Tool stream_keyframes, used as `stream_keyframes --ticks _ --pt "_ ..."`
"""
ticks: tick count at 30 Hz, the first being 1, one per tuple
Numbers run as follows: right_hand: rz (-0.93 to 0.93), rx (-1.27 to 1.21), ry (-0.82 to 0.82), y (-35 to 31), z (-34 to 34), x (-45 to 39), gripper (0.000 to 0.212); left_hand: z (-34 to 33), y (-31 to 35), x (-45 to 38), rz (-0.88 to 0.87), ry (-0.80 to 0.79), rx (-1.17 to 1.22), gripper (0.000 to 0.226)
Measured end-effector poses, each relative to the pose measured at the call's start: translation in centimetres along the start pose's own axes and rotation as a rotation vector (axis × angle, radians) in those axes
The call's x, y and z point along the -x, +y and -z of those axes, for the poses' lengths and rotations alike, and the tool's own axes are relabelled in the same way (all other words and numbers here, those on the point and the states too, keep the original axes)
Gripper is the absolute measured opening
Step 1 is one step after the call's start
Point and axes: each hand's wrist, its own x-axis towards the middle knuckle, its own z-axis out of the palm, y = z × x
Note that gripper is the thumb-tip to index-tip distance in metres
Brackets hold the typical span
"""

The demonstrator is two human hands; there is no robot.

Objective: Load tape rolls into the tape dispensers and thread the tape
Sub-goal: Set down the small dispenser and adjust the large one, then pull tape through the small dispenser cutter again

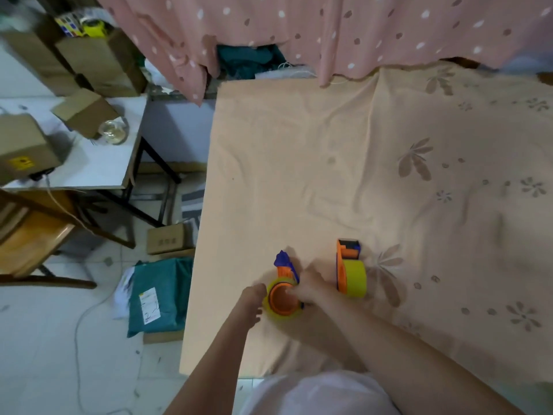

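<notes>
- Both bare forearms reach in from the bottom edge, over a white garment at the lower frame, to the near edge of the peach flower-print cloth (299, 163) that covers the work surface.
- Orange-and-blue plastic tape dispenser (285, 283) lies on its side on that cloth, blue nose pointing away. Yellow tape roll (276, 311) sits round its orange hub.
- Left hand (254, 302): fingers against the roll's left side. Grip or plain touch? Can't tell, too blurred.
- Right hand (308, 287): fingers curled onto the dispenser body and hub, right side, holding it down.
- Second orange-and-blue dispenser (347, 265) stands just right of the right hand, apart from it, with its own wide yellow roll (356, 278) mounted. Can't tell if its tape is threaded.
- My read: the step is seating the roll on the near dispenser; threading not started there.
- To do it well: keep the body pinned with the right hand, press the roll square onto the hub until it sits flush, no tilt. Check unwind direction before seating, sticky side should face away from the roller. Then find the free end, pull it forward towards the blue nose.
- Risk: soft wrinkled cloth gives under pressure, so the dispenser may rock.
- Farther out, left: white side table with cardboard boxes (86, 112) and a clear glass jar (113, 131); teal parcel bag (160, 295) on the tiled floor; pink dotted curtain (329, 31) across the back.
</notes>
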Motion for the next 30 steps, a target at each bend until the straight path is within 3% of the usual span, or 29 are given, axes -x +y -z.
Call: stream_keyframes --ticks 4,10,15,19,21,26,30 --pt "0.042 0.104 0.161 0.1 -1.9 -1.0 0.076 0.6 -1.0 -0.2 -0.025 -0.054 0.029 0.015" --pt "0.017 0.125 0.253 0.5 -1.3 -0.6 0.049 0.8 -0.2 0.5 -0.067 -0.027 0.023 0.022" --pt "0.091 -0.031 0.251 0.7 0.2 -0.9 0.060 1.8 0.4 0.9 -0.058 -0.290 0.036 0.042" --pt "0.117 -0.262 0.214 0.4 2.6 0.6 0.029 1.8 0.9 1.2 -0.199 -0.529 0.062 0.061" --pt "0.134 -0.368 0.139 0.9 3.9 1.4 0.028 1.4 1.3 1.7 -0.266 -0.607 0.049 0.069" --pt "0.219 -0.695 0.051 1.5 5.5 4.4 0.044 -1.4 3.4 4.1 -0.398 -0.698 0.063 0.076" --pt "0.265 -0.616 0.072 2.4 7.4 6.3 0.044 -3.4 4.6 5.8 -0.417 -0.680 0.096 0.077"
